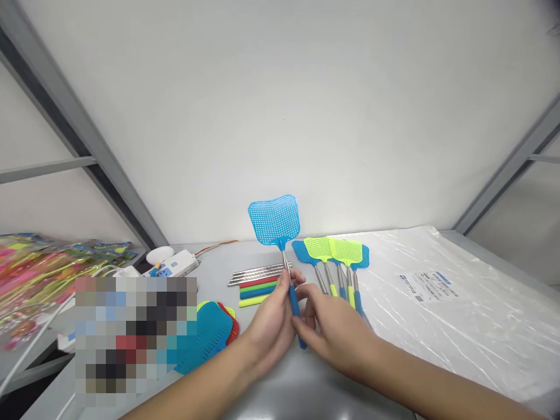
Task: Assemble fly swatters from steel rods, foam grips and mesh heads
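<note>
I hold a blue fly swatter [275, 222] upright over the grey table [306, 391]. Its mesh head is up, and its metal rod runs down into a blue grip. My left hand [271, 324] is closed round the rod where it meets the grip. My right hand [335, 332] is closed on the lower part of the blue grip. Behind my right hand lie several finished swatters [335, 254] with blue and yellow-green heads. In front of my left hand lie metal rods [256, 273] and coloured handle sleeves [258, 289].
Loose swatter heads [214, 329] in blue, red and yellow are stacked at the left. A white power strip [175, 265] with wires sits at the back left, next to a heap of packaged colourful goods [39, 274]. Clear plastic bags [455, 309] cover the right. Metal frame struts rise on both sides.
</note>
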{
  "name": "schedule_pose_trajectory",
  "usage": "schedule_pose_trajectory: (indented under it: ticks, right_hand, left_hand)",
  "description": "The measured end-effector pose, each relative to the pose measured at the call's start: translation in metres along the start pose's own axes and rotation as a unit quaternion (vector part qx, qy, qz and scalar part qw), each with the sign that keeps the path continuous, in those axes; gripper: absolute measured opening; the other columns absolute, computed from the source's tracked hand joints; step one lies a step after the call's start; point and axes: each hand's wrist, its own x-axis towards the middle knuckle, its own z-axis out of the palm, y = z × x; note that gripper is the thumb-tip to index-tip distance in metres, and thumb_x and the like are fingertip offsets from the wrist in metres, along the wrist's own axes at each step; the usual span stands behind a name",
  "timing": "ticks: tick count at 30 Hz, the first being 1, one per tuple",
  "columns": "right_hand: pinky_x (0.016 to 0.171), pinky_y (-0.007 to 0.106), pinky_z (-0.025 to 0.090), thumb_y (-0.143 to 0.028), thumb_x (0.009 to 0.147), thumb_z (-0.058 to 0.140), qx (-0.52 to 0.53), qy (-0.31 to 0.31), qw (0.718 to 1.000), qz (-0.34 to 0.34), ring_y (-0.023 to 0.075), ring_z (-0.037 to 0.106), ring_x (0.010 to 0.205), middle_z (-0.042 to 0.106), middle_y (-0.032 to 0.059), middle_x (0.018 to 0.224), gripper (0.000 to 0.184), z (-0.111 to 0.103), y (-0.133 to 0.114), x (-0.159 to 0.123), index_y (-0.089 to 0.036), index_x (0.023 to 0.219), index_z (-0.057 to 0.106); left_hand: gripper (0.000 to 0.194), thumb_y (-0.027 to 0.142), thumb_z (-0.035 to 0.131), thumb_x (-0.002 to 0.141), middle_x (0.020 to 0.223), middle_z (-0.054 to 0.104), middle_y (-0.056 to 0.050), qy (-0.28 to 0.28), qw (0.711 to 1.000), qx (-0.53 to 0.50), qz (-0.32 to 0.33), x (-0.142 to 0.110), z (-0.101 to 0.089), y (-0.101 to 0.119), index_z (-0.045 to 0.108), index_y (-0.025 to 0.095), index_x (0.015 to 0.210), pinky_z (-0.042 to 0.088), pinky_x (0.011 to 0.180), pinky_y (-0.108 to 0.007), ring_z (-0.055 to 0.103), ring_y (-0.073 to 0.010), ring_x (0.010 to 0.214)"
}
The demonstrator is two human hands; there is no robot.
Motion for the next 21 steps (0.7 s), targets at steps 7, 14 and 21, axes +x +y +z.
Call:
schedule_pose_trajectory:
  ticks: [7, 14, 21]
  right_hand:
    - [0.055, 0.027, 0.035, -0.029, 0.094, 0.038, 0.01, 0.113, 0.989, 0.098, 0.0185, 0.059, 0.059, 0.059, -0.0014, 0.067, 0.038, -0.012, 0.018, -0.023, -0.018, 0.13, 0.042]
    - [0.05, 0.027, 0.029, -0.033, 0.092, 0.037, -0.087, 0.118, 0.968, 0.201, 0.0181, 0.049, 0.051, 0.047, -0.0062, 0.056, 0.03, -0.03, 0.059, -0.032, -0.018, 0.117, 0.046]
    - [0.05, 0.026, 0.029, -0.034, 0.092, 0.037, -0.112, 0.088, 0.963, 0.23, 0.0181, 0.051, 0.053, 0.053, -0.0035, 0.06, 0.028, -0.024, 0.065, -0.021, -0.02, 0.114, 0.047]
  left_hand:
    - [0.042, 0.054, 0.036, 0.097, 0.111, 0.054, -0.007, -0.08, 0.993, 0.086, -0.032, 0.007, 0.009, -0.013, 0.056, 0.022, 0.116, 0.047, 0.081, -0.029, 0.055, -0.017, 0.094]
    - [0.04, 0.047, 0.03, 0.101, 0.097, 0.057, -0.006, -0.123, 0.885, 0.438, 0.098, -0.025, -0.034, 0.004, 0.059, 0.02, 0.106, 0.042, 0.079, -0.032, 0.052, -0.0189, 0.09]
    - [0.022, 0.026, 0.037, 0.097, 0.093, 0.06, -0.01, -0.216, 0.687, 0.644, 0.259, -0.034, -0.047, 0.007, 0.058, 0.018, 0.096, 0.04, 0.078, -0.034, 0.052, -0.0219, 0.086]
